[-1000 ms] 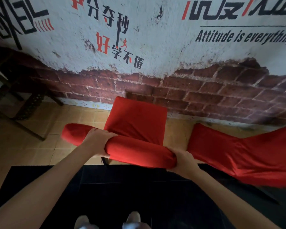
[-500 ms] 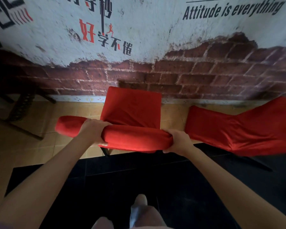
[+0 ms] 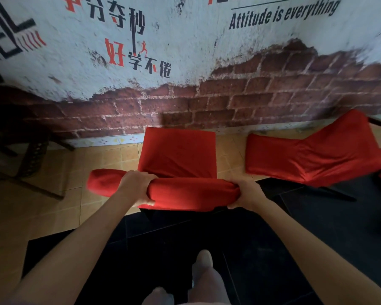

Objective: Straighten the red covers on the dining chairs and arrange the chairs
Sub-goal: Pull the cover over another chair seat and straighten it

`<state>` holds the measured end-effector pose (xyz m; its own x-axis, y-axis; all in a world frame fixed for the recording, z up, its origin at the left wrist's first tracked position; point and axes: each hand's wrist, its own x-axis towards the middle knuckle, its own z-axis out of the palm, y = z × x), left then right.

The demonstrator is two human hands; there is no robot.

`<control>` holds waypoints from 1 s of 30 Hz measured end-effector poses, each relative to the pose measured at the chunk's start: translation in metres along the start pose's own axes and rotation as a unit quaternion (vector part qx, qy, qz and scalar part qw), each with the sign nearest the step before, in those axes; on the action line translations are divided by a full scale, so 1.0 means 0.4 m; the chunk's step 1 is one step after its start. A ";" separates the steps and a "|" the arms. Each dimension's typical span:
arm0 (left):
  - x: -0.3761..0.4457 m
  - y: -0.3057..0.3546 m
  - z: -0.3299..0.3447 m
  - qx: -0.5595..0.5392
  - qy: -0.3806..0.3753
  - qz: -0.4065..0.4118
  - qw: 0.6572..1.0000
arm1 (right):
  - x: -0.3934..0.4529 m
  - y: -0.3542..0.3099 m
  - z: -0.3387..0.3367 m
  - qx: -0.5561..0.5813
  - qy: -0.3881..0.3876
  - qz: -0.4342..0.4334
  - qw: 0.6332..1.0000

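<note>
Brick wall behind; both hands' grip clamps chair backrest; second chair right.

The chair held at its backrest now sits nearer the brick wall, and one foot has stepped forward.

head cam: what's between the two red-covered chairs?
Bare tan floor tile separates the held chair from the second chair, head view. Left hand and right hand grip the first's backrest.
</note>
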<state>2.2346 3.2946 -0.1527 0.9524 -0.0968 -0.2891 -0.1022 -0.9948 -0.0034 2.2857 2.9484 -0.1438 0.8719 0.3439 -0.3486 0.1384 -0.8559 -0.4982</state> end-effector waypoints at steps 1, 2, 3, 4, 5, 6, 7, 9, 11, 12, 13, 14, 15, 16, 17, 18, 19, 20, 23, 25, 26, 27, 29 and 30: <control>-0.023 -0.003 0.006 -0.002 -0.001 0.003 1.000 | -0.019 -0.006 0.014 -0.003 -0.003 0.006 1.000; -0.048 -0.006 0.013 -0.004 0.001 0.007 1.000 | -0.040 -0.012 0.030 -0.007 -0.005 0.014 1.000; -0.073 -0.009 0.020 -0.004 0.006 0.012 1.000 | -0.061 -0.018 0.045 -0.008 -0.006 0.021 1.000; -0.100 -0.011 0.026 -0.005 0.008 0.017 1.000 | -0.084 -0.025 0.060 -0.008 -0.009 0.025 1.000; -0.128 -0.013 0.030 -0.006 0.006 0.020 1.000 | -0.106 -0.032 0.075 -0.007 -0.010 0.027 1.000; -0.157 -0.014 0.035 -0.007 0.007 0.023 1.000 | -0.129 -0.038 0.091 -0.006 -0.010 0.028 1.000; -0.186 -0.015 0.042 -0.008 0.011 0.026 1.000 | -0.153 -0.046 0.107 -0.005 -0.008 0.029 1.000; -0.241 -0.015 0.052 -0.014 0.011 0.026 0.999 | -0.202 -0.063 0.135 0.001 -0.012 0.034 0.999; -0.292 -0.016 0.059 -0.016 0.001 0.022 1.000 | -0.247 -0.080 0.162 0.011 -0.019 0.032 0.999; -0.317 -0.016 0.064 -0.016 0.002 0.021 1.000 | -0.269 -0.086 0.174 0.015 -0.021 0.031 0.999; -0.343 -0.014 0.068 -0.017 0.003 0.019 1.000 | -0.292 -0.092 0.184 0.017 -0.024 0.030 0.999; -0.367 -0.011 0.074 -0.018 0.002 0.017 1.000 | -0.313 -0.094 0.194 0.016 -0.029 0.027 0.999; -0.394 -0.005 0.083 -0.018 0.001 0.015 1.000 | -0.336 -0.095 0.205 0.013 -0.033 0.023 0.999; -0.419 0.003 0.094 -0.017 0.003 0.012 1.000 | -0.358 -0.095 0.214 0.009 -0.035 0.019 0.999; -0.444 0.011 0.105 -0.013 0.003 0.009 1.000 | -0.379 -0.093 0.222 0.006 -0.036 0.016 0.999; -0.467 0.020 0.116 -0.010 -0.001 0.005 1.000 | -0.399 -0.089 0.230 0.004 -0.039 0.013 0.999; -0.488 0.029 0.127 -0.011 -0.001 0.000 1.000 | -0.416 -0.087 0.235 0.000 -0.040 0.008 0.999; -0.508 0.037 0.137 -0.011 0.002 -0.004 1.000 | -0.432 -0.084 0.241 -0.006 -0.039 0.005 0.999; -0.563 0.067 0.150 0.010 0.002 -0.023 1.000 | -0.483 -0.078 0.249 -0.017 -0.038 0.001 0.999; -0.589 0.090 0.150 0.029 -0.011 -0.032 0.999 | -0.518 -0.065 0.245 -0.004 -0.034 0.014 0.999; -0.598 0.101 0.146 0.033 -0.018 -0.037 0.999 | -0.540 -0.055 0.241 0.006 -0.028 0.021 0.999; -0.605 0.112 0.140 0.025 -0.027 -0.047 0.998 | -0.562 -0.044 0.236 0.015 -0.019 0.026 0.999; -0.615 0.142 0.130 -0.006 -0.042 -0.065 0.997 | -0.610 -0.014 0.225 0.033 -0.002 0.039 0.999; -0.620 0.165 0.128 -0.017 -0.042 -0.062 0.997 | -0.635 0.003 0.221 0.040 0.005 0.047 0.998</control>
<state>1.9769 3.2548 -0.1303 0.9293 0.0292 -0.3681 0.0263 -0.9996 -0.0129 2.0230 2.8942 -0.1259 0.8839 0.2602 -0.3887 0.0187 -0.8500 -0.5265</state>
